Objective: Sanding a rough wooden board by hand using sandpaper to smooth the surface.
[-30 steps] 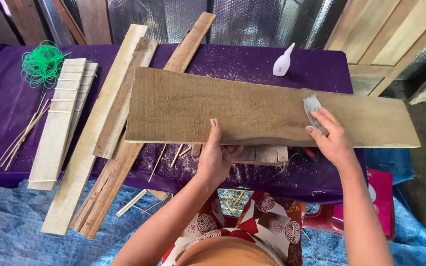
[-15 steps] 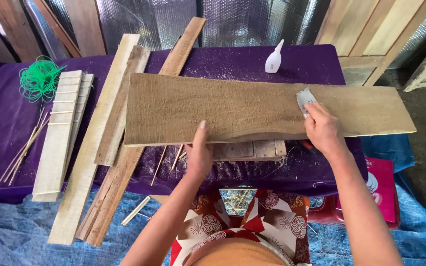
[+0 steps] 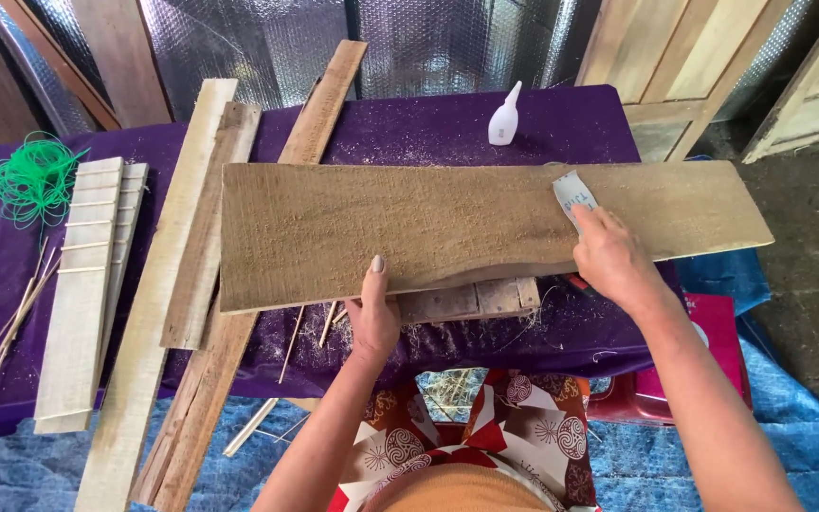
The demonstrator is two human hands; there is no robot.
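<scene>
- Nearest the camera: the person's lap in a red, white and brown patterned garment (image 3: 514,417), above a blue tarpaulin floor sheet (image 3: 11,474).
- The left hand (image 3: 373,318) grips the near edge of the wide, rough, brown wooden board (image 3: 409,228). The thumb lies flat on the top face and points away from the person; the other fingers are curled under the edge and hidden from view.
- The right hand (image 3: 610,258) rests on the right part of the same board. Its fingers are drawn together and bent, pressing down a small grey piece of sandpaper (image 3: 573,196) that projects past the fingertips.
- The board lies lengthwise across the purple-covered work table (image 3: 580,123), its right end overhanging the table edge. A shorter pale wood block (image 3: 471,299) sits beneath its near edge.
- Left of the board: several long, narrow, pale wooden planks (image 3: 191,237) lie at a slant, partly under the board's left end.
- Further left: a pale slatted wooden panel (image 3: 82,284) and thin bamboo sticks (image 3: 7,332).
- Far left: a coil of green cord (image 3: 35,180).
- Beyond the board: a small white squeeze bottle (image 3: 504,116), lying apart from it.
</scene>
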